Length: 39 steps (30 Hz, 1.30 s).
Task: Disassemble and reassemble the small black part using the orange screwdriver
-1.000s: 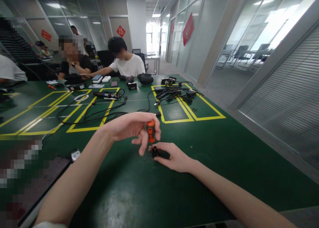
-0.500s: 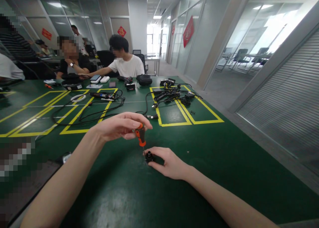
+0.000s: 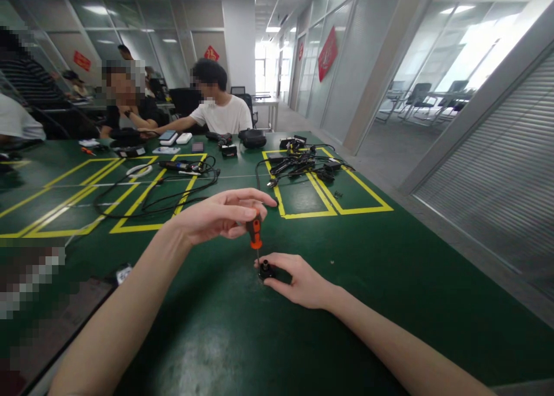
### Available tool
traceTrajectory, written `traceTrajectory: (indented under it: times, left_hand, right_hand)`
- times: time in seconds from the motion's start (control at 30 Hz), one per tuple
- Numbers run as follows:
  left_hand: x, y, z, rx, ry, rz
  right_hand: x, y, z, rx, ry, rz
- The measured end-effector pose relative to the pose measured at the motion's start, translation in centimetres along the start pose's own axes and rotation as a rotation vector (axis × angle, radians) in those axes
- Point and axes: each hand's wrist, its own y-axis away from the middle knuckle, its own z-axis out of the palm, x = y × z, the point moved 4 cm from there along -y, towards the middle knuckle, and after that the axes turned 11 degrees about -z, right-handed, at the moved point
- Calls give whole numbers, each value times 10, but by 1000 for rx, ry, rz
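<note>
Orange-handled and short, the screwdriver [image 3: 255,233] stands nearly upright in your left hand [image 3: 219,217], pinched at its top between thumb and fingertips, its thin shaft pointing down at a small black part [image 3: 266,269] on the green table [image 3: 381,269]. Your right hand [image 3: 300,280] lies on the tabletop with its fingers curled around that part, pressing it in place from the side; the screwdriver's tip sits just at the part's left edge, though whether it touches cannot be told. Both forearms reach in from the bottom of the view. Yellow tape [image 3: 303,214] marks out rectangles on the table beyond your hands, where black cables [image 3: 173,197] loop across one box and a tangle of leads and adapters [image 3: 303,164] fills another. At the far end, two people sit behind phones and small devices [image 3: 173,136].
</note>
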Motion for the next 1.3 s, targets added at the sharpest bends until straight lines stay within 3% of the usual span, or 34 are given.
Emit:
traceTrajectory:
  times: [0.1, 0.27, 0.53, 0.77, 1.0, 1.3]
  left_hand:
    - [1, 1, 1, 29, -30, -11]
    - [2, -1, 4, -23, -36, -19]
    - [3, -2, 1, 121, -4, 19]
    - [4, -2, 3, 47, -26, -4]
    - [4, -1, 3, 132, -23, 31]
    - [4, -1, 8, -1, -42, 23]
  right_hand:
    - [1, 0, 0, 2, -1, 0]
    - [2, -1, 0, 3, 4, 18]
    - [2, -2, -1, -9, 17, 18]
    - [3, -2, -1, -7, 12, 32]
    - [4, -6, -2, -10, -3, 35]
    - [10, -5, -5, 24, 14, 49]
